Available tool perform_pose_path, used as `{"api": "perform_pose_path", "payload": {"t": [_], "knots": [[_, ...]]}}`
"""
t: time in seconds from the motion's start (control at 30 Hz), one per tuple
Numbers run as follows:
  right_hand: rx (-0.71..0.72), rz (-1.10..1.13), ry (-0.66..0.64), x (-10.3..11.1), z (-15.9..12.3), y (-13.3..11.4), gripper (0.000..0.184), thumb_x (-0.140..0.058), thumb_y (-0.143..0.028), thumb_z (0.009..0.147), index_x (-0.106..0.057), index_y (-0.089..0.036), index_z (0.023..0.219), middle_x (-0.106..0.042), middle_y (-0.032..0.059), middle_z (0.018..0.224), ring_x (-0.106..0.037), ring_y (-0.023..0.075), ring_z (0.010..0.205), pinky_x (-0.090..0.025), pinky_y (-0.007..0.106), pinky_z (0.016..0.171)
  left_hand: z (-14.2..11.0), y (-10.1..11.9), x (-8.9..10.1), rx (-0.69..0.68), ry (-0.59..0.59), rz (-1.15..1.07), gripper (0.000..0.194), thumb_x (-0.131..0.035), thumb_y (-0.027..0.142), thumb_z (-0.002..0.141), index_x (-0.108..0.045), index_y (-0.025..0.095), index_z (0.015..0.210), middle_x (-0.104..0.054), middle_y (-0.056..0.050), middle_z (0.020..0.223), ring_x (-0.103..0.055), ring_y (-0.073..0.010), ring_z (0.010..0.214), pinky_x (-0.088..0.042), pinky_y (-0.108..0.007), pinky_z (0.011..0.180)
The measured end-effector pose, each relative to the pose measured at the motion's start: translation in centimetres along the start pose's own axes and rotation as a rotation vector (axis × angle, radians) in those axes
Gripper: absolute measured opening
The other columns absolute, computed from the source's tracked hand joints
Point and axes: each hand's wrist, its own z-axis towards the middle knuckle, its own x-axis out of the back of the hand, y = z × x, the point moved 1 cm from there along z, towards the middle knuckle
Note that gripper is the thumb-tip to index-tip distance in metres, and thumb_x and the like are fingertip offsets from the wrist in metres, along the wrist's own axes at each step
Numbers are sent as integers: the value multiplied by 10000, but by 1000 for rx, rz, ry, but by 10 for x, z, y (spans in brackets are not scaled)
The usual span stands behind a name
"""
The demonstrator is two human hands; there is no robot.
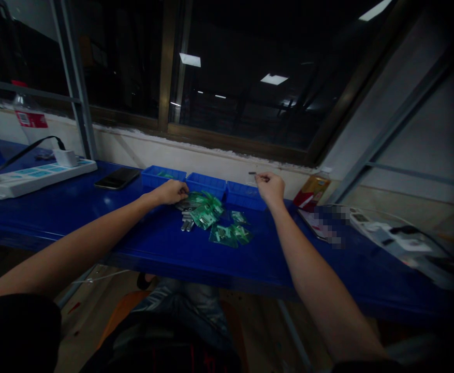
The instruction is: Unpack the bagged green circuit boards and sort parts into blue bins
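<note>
My left hand (171, 191) is closed, fingertips together, at the left edge of a pile of small green plastic bags (205, 215) with parts inside. What its fingers pinch, if anything, is hidden. Raised in front of the right blue bin (244, 195), my right hand (271, 187) pinches a small dark rod-like piece (252, 173). Several short silvery metal pieces (187, 221) lie beside the pile, below my left hand. Closer to the table's front edge are a few separate green bags (223, 235).
Two more blue bins, the left (162, 176) and middle (206, 184), line the wall. A phone (117, 178) and power strip (40, 176) are to the left. At the right stand a bottle (312, 190), another phone-like slab (316, 224) and a second power strip (385, 233).
</note>
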Motion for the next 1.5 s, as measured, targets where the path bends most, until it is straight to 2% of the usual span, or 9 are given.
{"api": "perform_pose_path", "payload": {"t": [0.27,0.47,0.7,0.8,0.93,1.07,1.13,1.3,1.5], "knots": [[-27,-51,-35,-1,0,6,274,-537,-280,691,-704,-115,833,-683,97,731,-595,195,652,-412,281,614,-2,5,0,-43,88,87,201,-523,217,703,-679,183,825,-665,-31,693,-587,-152,631,-385,-224,596],[-14,-68,-41,-5,2,14,283,-531,-295,696,-707,-118,828,-686,104,743,-597,199,658,-414,285,611,-5,15,16,33,304,130,210,-474,244,736,-660,157,780,-653,-52,677,-575,-159,612,-389,-240,585],[117,-134,-18,-8,-10,-2,283,-495,-326,741,-693,-129,779,-666,108,754,-581,210,721,-418,304,684,-4,24,17,231,291,-509,96,-549,231,739,-561,137,757,-612,-33,620,-582,-123,528,-454,-235,544],[159,4,-135,-14,-28,-29,321,-460,-387,782,-674,-148,771,-652,71,715,-575,187,683,-408,290,654,-4,34,14,169,304,-715,105,-555,236,768,-538,132,771,-619,-33,679,-610,-114,622,-488,-240,623],[221,305,-410,-28,-61,-69,390,-433,-492,802,-639,-165,755,-592,14,610,-540,146,591,-392,269,595,-8,51,14,30,288,-852,107,-552,241,784,-539,136,804,-622,-30,773,-618,-117,763,-492,-251,733],[0,679,-744,-36,-83,-91,375,-534,-528,724,-611,-174,821,-625,16,700,-555,131,589,-370,233,492,-10,59,13,-45,258,-924,128,-577,262,772,-546,141,798,-606,-19,802,-594,-99,764,-486,-239,754],[-103,803,-827,-35,-87,-94,348,-618,-479,660,-594,-174,826,-620,8,702,-541,111,550,-335,215,450,-10,60,12,-46,251,-940,148,-589,282,768,-548,143,798,-600,-16,799,-579,-90,739,-484,-228,733],[-186,874,-696,-29,-85,-92,312,-684,-383,579,-527,-190,766,-522,-56,590,-458,69,459,-269,205,418,-12,59,13,10,233,-939,201,-571,348,784,-546,151,811,-596,-13,751,-557,-75,629,-464,-209,624],[-45,791,-559,-40,-83,-86,267,-651,-373,606,-495,-202,740,-463,-59,592,-445,87,511,-362,234,501,-11,57,11,-4,186,-810,393,-658,261,696,-512,150,1043,-592,8,710,-541,-83,589,-420,-209,564]]}}
